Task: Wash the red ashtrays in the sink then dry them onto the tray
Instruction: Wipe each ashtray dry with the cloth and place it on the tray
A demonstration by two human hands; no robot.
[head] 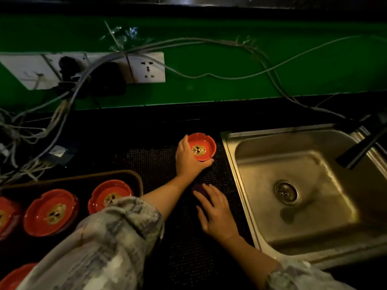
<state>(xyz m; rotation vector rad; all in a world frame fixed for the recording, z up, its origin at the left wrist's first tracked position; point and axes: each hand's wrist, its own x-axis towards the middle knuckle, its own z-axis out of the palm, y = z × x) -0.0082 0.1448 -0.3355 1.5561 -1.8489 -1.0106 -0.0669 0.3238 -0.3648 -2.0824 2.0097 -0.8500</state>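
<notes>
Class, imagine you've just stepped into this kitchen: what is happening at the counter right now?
A person is midway through washing red ashtrays. The left hand grips one ashtray on the black mat beside the sink. The right hand rests on a dark purple sponge on the same mat. The sink basin holds no ashtray, and no water can be seen running. Several more ashtrays sit on the tray at the left.

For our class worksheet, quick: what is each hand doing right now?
Left hand: grips the round red ashtray on the black mesh mat.
Right hand: open, resting on a dark purple object.
</notes>
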